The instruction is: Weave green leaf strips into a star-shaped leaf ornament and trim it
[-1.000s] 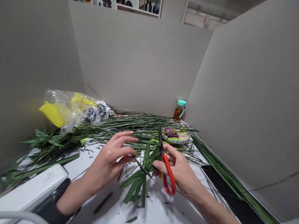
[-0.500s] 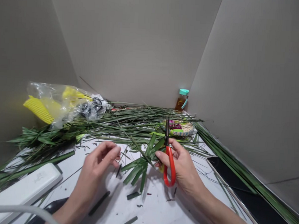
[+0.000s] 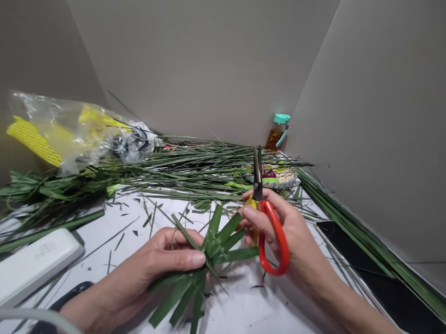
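Observation:
My left hand (image 3: 169, 261) pinches a fan-shaped bundle of cut green leaves (image 3: 219, 244) between thumb and fingers, its blades spreading up, right and downward. To the right of it, my right hand (image 3: 280, 222) is closed on scissors (image 3: 275, 234) with red and yellow handles. The scissor blades point upward and stand slightly apart, with nothing between them. One leaf tip of the bundle reaches close to the fingers of my right hand. Small green scraps (image 3: 147, 220) lie on the white table surface (image 3: 238, 312).
Long green leaves (image 3: 185, 165) lie across the back. A plastic bag (image 3: 75, 134) with yellow netting is at left, above a white device (image 3: 31, 266). A patterned round basket (image 3: 287, 179) and a bottle (image 3: 279, 132) stand behind; a dark tablet (image 3: 385, 280) lies right.
My left hand has moved right and taken hold of the leaf bundle, which my right hand has released. The scissors have shifted right and their blades have parted. The view has shifted slightly.

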The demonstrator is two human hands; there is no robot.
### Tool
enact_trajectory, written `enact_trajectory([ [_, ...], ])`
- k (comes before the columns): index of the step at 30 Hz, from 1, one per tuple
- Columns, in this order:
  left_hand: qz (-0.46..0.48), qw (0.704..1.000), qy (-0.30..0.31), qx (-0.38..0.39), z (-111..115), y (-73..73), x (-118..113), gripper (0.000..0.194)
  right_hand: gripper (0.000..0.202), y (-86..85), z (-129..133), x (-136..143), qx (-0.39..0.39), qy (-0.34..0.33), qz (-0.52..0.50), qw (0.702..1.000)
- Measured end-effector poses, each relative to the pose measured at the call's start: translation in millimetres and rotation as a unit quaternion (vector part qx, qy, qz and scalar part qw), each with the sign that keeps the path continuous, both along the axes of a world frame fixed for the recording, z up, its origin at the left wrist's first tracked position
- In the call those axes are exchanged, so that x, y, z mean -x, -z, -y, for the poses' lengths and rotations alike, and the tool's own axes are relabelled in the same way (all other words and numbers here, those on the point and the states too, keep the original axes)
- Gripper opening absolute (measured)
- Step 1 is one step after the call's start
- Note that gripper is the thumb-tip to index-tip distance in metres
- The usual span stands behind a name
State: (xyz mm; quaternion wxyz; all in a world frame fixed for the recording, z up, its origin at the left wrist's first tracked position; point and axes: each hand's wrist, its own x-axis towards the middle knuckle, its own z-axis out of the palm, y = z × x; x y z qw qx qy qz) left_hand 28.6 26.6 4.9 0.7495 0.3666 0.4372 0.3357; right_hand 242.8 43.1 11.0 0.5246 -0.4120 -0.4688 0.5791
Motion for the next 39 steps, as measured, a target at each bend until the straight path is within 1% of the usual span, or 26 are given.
enact_trajectory([
  [3,0.008,0.999,0.029,0.017,3.8,3.8,-2.1,0.021,0.044,-1.6,-4.8,-5.6,0.001,-0.006,-0.005,1.000],
  [7,0.009,0.997,0.068,0.020,5.7,7.4,-5.2,0.022,0.041,-0.4,-4.0,-4.0,0.013,-0.063,0.001,0.998],
  [9,0.009,0.997,0.074,0.019,4.9,8.9,-4.7,0.023,0.040,0.1,-2.1,-2.4,0.013,-0.081,0.013,0.997],
  [14,0.010,0.996,0.076,0.041,5.6,7.4,-3.2,0.023,0.043,0.6,-0.9,-1.4,0.010,-0.077,0.030,0.997],
  [18,0.021,0.997,0.042,0.062,10.2,3.6,-5.5,0.020,0.047,0.7,-1.3,-1.5,0.019,-0.101,0.024,0.994],
  [20,-0.004,0.997,0.010,0.080,12.5,2.8,-6.1,0.019,0.049,-0.3,-0.2,-1.0,0.021,-0.109,0.022,0.994],
  [23,-0.042,0.994,-0.024,0.097,14.9,2.0,-5.2,0.020,0.049,-3.3,2.5,0.3,0.017,-0.103,0.025,0.994],
  [27,-0.036,0.994,-0.040,0.097,16.2,-1.3,-3.4,0.017,0.049,-7.3,5.1,0.3,0.008,-0.087,0.028,0.996],
  [30,-0.046,0.994,-0.043,0.094,15.5,-3.7,-3.6,0.017,0.050,-6.8,5.3,-1.0,-0.002,-0.086,0.028,0.996],
  [32,-0.059,0.993,-0.048,0.092,13.7,-4.8,-4.6,0.021,0.049,-5.1,4.8,-1.2,-0.014,-0.087,0.035,0.995],
  [36,-0.050,0.993,-0.072,0.085,6.2,-9.6,-9.1,0.041,0.049,-2.9,2.6,0.7,-0.038,-0.080,0.064,0.994],
  [39,-0.039,0.992,-0.086,0.079,0.0,-15.8,-12.0,0.046,0.047,-3.1,-2.1,-2.7,-0.045,-0.070,0.109,0.991],
])
